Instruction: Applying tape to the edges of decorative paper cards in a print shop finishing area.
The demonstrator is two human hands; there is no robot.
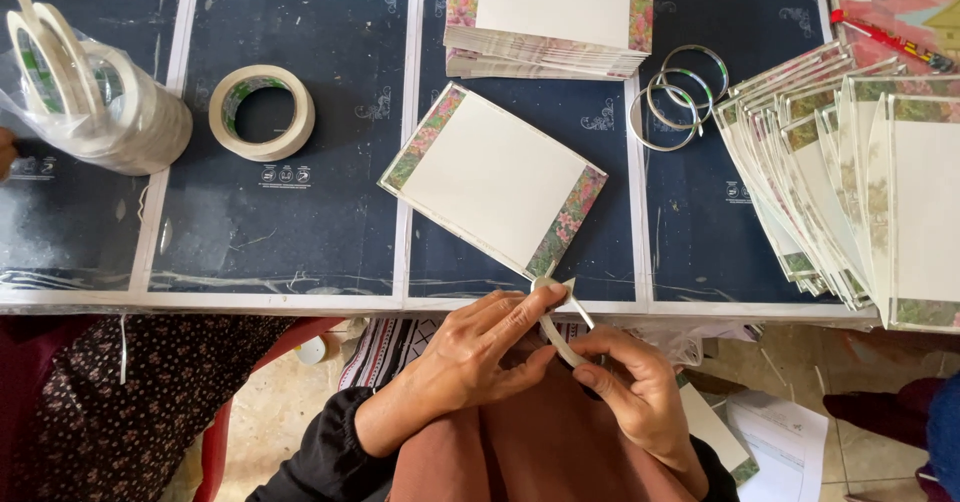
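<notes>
Head view of a work table point(300, 292) with dark blue mats edged in white. Two hands work at the near edge: the left hand point(480, 347) and the right hand point(630, 382) together pinch one narrow tape roll point(556, 324), the left fingertips closed on its upper end and the right thumb and forefinger closed on its lower end. The roll is seen nearly edge-on, so that it appears as a thin strip; its long axis runs from upper left, at the table edge, to lower right, toward the person's lap, and a short strip of tape point(580, 307) projects from its top. Just beyond the hands lies one single card point(495, 179), white with two floral borders, rotated so that its long edges run diagonally and its near corner almost meets the roll. Farther back sits one squared stack of cards point(550, 12); at right, one fanned pile of cards point(860, 182). Between them lie three thin empty rings point(678, 97), overlapping. At left lie one wide tape roll point(262, 112), flat, and one clear bag of tape rolls point(95, 92), number within not countable.
</notes>
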